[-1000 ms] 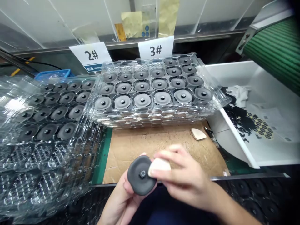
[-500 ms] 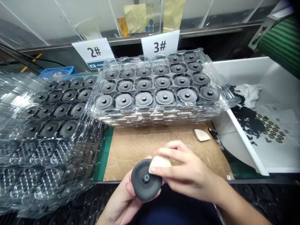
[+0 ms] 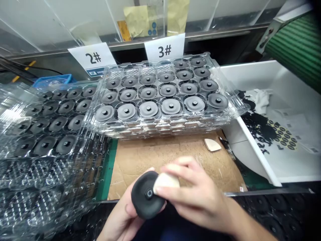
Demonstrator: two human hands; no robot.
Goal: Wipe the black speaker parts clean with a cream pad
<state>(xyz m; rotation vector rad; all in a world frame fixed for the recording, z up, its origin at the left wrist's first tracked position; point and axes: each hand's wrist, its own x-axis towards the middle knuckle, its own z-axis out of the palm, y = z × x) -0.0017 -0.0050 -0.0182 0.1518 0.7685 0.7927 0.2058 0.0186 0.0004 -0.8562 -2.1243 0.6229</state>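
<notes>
A black rounded disc with a small raised knob at its centre sits in my left hand, whose fingers wrap round its edge and underside. Between thumb and fingers, my right hand pinches a cream wedge-shaped pad. The pad touches the upper right face of the disc, close beside the knob. Under both hands' far side is a brown cardboard sheet. A second cream wedge pad lies on that cardboard, to the upper right of my right hand.
Stacked clear plastic trays hold rows of similar black discs behind the cardboard. More clear trays stand at left. On the right, a white bin contains black scraps and a sticker sheet. Signs 2# and 3# stand behind.
The whole view has shifted slightly. The disc is tilted more in my left hand, and the pad stays against its face near the knob. Both hands keep their hold.
</notes>
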